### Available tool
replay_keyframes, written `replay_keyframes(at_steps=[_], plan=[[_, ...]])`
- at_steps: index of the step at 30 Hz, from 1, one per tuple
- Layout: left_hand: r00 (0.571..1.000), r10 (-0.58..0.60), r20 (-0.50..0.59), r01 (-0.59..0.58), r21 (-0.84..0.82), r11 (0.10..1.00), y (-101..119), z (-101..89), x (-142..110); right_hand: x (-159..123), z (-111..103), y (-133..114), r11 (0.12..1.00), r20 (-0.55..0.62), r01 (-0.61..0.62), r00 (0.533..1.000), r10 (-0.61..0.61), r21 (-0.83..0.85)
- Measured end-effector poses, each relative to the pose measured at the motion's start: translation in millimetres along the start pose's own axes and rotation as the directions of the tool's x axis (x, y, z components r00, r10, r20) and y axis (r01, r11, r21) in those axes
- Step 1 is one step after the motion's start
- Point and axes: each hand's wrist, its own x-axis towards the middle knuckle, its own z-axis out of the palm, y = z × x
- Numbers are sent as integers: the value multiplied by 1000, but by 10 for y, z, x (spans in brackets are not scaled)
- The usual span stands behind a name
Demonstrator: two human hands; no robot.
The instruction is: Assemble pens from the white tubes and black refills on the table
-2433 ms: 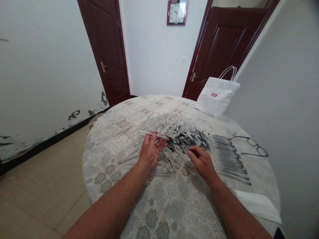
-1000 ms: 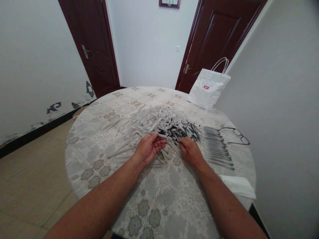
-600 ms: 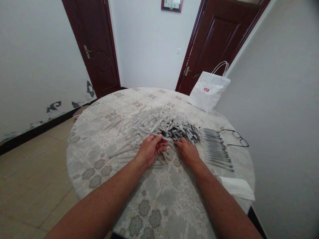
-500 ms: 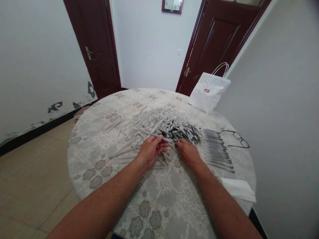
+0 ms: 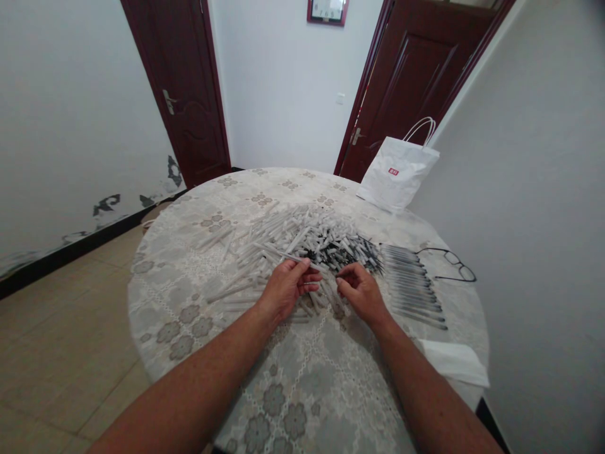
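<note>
My left hand (image 5: 289,285) pinches a slim whitish pen barrel (image 5: 287,255) between thumb and forefinger, its other fingers loosely curled. Opposite it, my right hand (image 5: 360,290) has thumb and forefinger bent close together at the near edge of the heap. Whatever is between those fingertips is too small to make out. Around both hands lies a heap of pale pen barrels (image 5: 283,228). Black thin pieces (image 5: 338,255) show at its right side. To the right of my right hand, several pens with dark ends (image 5: 413,287) lie side by side in a row.
A round table (image 5: 189,369) with a patterned cloth carries everything. Eyeglasses (image 5: 456,266) lie right of the row. At the back right stands a white paper bag (image 5: 397,173). Folded white material (image 5: 451,360) sits at the near right edge, beside my right forearm.
My right hand has lifted and turned slightly, drawing back a little to the right, so its thumb and forefinger now show. My left hand stays almost still with the pen barrel.
</note>
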Motion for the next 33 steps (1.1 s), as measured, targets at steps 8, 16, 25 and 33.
replay_keyframes(at_steps=[8, 16, 25, 33], plan=[[997, -37, 75, 38, -17, 999, 4, 43, -37, -54, 96, -86, 991, 19, 9, 1000, -12, 132], [989, -57, 140, 62, -29, 998, -24, 87, -83, -44, 136, -57, 969, 47, 1, 999, -13, 246], [994, -38, 99, 44, -58, 997, -14, 83, -68, -40, 127, 21, 943, 43, -5, 999, -10, 333], [997, -20, 69, 24, -61, 998, 7, 95, -70, -51, 82, -97, 986, -42, 79, 996, -73, 150]])
